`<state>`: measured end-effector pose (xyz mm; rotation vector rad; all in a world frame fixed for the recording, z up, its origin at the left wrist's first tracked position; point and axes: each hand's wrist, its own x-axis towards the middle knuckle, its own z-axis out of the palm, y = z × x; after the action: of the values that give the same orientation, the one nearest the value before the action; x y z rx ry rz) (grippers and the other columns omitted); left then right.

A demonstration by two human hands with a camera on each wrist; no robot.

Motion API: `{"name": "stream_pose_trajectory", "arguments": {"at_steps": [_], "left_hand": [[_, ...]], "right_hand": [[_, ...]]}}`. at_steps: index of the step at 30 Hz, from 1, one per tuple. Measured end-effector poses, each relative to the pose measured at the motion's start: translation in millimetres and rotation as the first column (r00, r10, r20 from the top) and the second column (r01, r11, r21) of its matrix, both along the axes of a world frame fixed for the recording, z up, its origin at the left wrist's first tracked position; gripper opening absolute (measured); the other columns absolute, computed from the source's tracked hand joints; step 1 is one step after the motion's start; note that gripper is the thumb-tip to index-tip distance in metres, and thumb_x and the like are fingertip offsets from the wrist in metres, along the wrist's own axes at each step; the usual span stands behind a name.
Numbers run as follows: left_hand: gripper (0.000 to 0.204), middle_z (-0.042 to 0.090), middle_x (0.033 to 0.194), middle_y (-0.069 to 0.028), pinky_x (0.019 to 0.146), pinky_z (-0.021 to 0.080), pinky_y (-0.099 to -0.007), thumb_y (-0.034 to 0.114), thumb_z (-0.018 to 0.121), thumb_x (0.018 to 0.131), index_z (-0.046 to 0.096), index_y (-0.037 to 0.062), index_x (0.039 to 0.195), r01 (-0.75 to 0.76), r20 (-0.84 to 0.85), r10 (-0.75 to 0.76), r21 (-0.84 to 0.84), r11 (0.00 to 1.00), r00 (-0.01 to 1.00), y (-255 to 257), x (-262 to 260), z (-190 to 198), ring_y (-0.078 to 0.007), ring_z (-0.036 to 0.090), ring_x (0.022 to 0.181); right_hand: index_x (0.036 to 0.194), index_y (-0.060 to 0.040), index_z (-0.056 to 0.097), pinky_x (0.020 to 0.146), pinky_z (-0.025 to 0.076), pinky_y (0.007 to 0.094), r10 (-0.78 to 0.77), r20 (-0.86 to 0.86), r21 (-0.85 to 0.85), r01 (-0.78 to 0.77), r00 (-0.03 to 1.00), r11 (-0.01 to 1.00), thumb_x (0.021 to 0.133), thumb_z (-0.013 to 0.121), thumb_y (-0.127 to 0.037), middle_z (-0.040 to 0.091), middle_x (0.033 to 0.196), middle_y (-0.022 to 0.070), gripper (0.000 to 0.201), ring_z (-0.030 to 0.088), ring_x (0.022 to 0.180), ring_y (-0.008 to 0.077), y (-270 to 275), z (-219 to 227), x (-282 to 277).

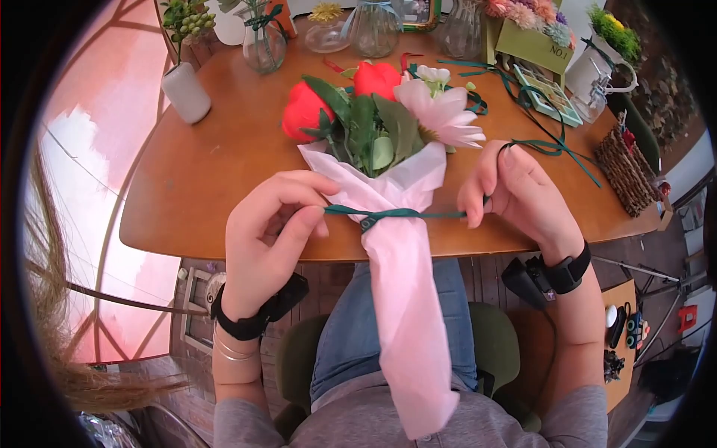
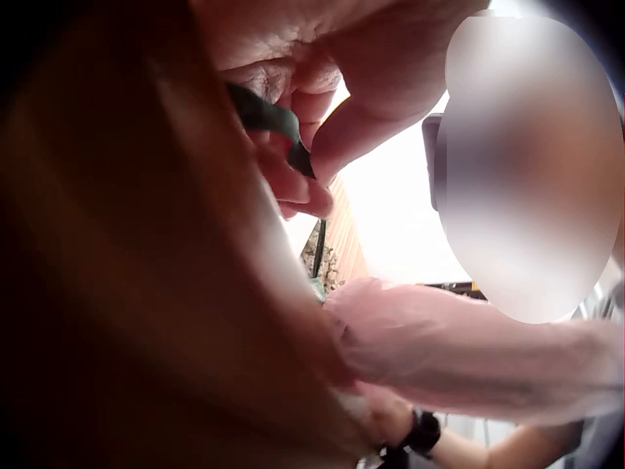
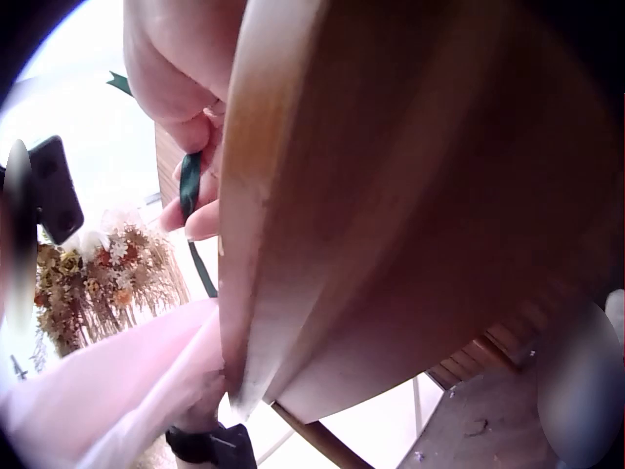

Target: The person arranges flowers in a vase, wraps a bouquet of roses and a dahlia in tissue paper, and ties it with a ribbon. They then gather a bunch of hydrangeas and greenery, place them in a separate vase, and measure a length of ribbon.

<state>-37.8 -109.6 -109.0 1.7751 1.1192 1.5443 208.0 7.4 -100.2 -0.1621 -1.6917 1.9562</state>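
Wooden worktop (image 1: 224, 172) spreads before the seated person in the head view, with glass vases (image 1: 376, 30) along its far side and a woven basket (image 1: 631, 172) at the right. Across its near edge lies 1 bouquet in pink paper (image 1: 407, 291), its 2 red blooms (image 1: 302, 112) pointing away and its long wrapped end over the lap, probably so the narrow waist sits within reach of both hands. The left hand (image 1: 269, 235) pinches the green ribbon (image 1: 396, 214) on 1 side of that waist and the right hand (image 1: 523, 194) grips it on the other; the line between them looks taut, which seems to keep the paper gathered. From the left wrist, the thumb and fingers close on the ribbon beside the worktop's edge, apart from the paper, perhaps to avoid creasing it. From the right wrist, fingertips hold the ribbon near the edge, with the pink wrap below and dried flowers (image 3: 107, 278) beyond; how firmly they grip, I cannot tell.
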Motion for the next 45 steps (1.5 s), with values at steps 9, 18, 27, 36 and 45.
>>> {"name": "stream_pose_trajectory", "arguments": {"at_steps": [9, 18, 27, 36, 45], "left_hand": [[0.013, 0.055, 0.085, -0.0143, 0.061, 0.048, -0.0226, 0.014, 0.044, 0.086, 0.041, 0.0013, 0.085, 0.275, 0.217, -0.226, -0.232, 0.933, 0.95, 6.1, 0.0, 7.0, -0.0136, 0.057, 0.065], [0.011, 0.054, 0.08, -0.0075, 0.067, 0.046, -0.0224, 0.0, 0.054, 0.076, 0.048, -0.0018, 0.085, 0.187, 0.062, -0.176, -0.295, 0.937, 0.982, 1.8, 8.5, 10.3, -0.0114, 0.056, 0.071], [0.014, 0.053, 0.07, -0.0063, 0.055, 0.041, -0.0262, -0.001, 0.061, 0.066, 0.058, 0.0004, 0.079, -0.035, -0.592, 0.072, 0.073, 0.997, 0.803, -4.3, 22.1, 20.8, -0.0162, 0.051, 0.062], [0.014, 0.05, 0.071, -0.0091, 0.055, 0.041, -0.0318, 0.001, 0.061, 0.065, 0.056, 0.0009, 0.078, -0.062, -0.784, 0.259, 0.272, 0.96, 0.564, -11.3, 27.4, 21.7, -0.0251, 0.05, 0.063], [0.015, 0.048, 0.071, -0.0093, 0.054, 0.039, -0.033, -0.002, 0.055, 0.061, 0.05, 0.0004, 0.074, -0.03, -0.825, 0.265, 0.289, 0.957, 0.499, -8.3, 24.1, 27.9, -0.0257, 0.047, 0.064]], "right_hand": [[0.087, -0.0007, 0.051, 0.069, 0.044, 0.0237, -0.041, 0.443, 0.379, -0.146, 0.895, 0.914, 0.086, 0.036, -0.017, 0.057, 0.081, 0.0085, 0.022, 0.056, 0.075, 0.0129, -15.5, 35.3, 5.4], [0.079, 0.0035, 0.057, 0.056, 0.045, 0.0225, -0.324, 0.617, 0.491, -0.03, 0.717, 0.87, 0.084, 0.042, -0.022, 0.06, 0.066, 0.009, 0.03, 0.059, 0.059, 0.0133, -23.7, 47.7, -9.6], [0.073, -0.0018, 0.06, 0.047, 0.04, 0.029, -0.506, 0.359, 0.926, -0.233, 0.784, 0.296, 0.066, 0.06, -0.008, 0.055, 0.059, 0.0111, 0.009, 0.05, 0.05, 0.0259, -30.6, 44.9, -27.9], [0.072, -0.002, 0.058, 0.049, 0.039, 0.0323, -0.509, 0.298, 0.937, -0.148, 0.808, 0.315, 0.066, 0.058, -0.007, 0.053, 0.058, 0.0126, 0.007, 0.05, 0.052, 0.0282, -28.8, 38.1, -26.1], [0.067, -0.0009, 0.054, 0.049, 0.039, 0.0333, -0.531, 0.377, 0.921, -0.248, 0.759, 0.301, 0.068, 0.058, -0.009, 0.051, 0.056, 0.0132, 0.009, 0.048, 0.053, 0.0297, -26.7, 48.3, -26.1]]}}
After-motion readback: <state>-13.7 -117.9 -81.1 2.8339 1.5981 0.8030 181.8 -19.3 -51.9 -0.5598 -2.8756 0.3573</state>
